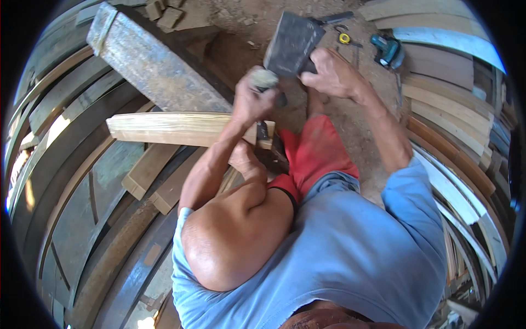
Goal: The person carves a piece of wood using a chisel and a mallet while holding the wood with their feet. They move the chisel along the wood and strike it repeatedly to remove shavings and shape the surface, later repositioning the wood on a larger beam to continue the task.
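Here I am on the head camera, and both hands are busy at mid-scene! On the left, the left hand (252, 103) has its fingers curled tight around a tool with a pale, rounded end (264, 79), that end poking up above the fist. Right beneath it, a dark strip of metal (262, 131) sits against the right end of the pale timber (172, 128); from up here I cannot tell whether it belongs to that tool.

Over to the right hand (332, 74): fingers folded shut at the near right corner of a dark, squarish block (293, 44), which is raised to the far right of the pale-ended tool, and the two stand apart. How the grip runs under that block, I cannot tell.

The timber lies crosswise, reaching left from the left wrist, with a worn grey beam (159, 63) slanting away on its far side. Far right, on the dirt floor (370, 104), I spot a yellow tape measure (344, 38), and just right of it a teal power tool (387, 51). Boards (438, 66) line the right edge.
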{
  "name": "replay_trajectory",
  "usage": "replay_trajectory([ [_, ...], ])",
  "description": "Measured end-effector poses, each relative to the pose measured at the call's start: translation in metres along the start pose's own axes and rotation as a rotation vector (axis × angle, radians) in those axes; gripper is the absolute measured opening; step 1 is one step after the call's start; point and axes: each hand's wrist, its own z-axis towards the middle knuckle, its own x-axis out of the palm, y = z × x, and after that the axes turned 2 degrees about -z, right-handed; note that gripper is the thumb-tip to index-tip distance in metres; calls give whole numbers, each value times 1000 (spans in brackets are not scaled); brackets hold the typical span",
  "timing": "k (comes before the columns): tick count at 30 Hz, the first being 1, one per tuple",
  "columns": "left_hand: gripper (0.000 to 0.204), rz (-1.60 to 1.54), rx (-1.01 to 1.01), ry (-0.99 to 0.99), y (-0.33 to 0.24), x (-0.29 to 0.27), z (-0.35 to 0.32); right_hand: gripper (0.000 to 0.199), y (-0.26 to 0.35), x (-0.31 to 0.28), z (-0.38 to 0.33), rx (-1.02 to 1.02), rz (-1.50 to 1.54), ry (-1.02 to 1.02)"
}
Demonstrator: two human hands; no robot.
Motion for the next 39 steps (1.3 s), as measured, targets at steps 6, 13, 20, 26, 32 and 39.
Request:
replay_trajectory([
  [6,17,-62,-45,-98,-56,-21,23,41,18,-8,-1,24,166,-136],
  [13,16,-46,-19,-81,-49,-16,18,44,38,-21,-34,0,239,-237],
  [20,21,2,83,-61,-37,-17,22,23,50,-44,-46,-117,363,-436],
  [26,20,-24,56,-66,-39,-17,16,16,72,-58,-47,-54,541,-393],
  [32,21,-24,21,-89,-56,-7,13,13,78,-67,-44,-77,480,-412],
  [39,19,59,82,10,-44,8,21,26,48,-30,-4,-160,-189,-263],
])
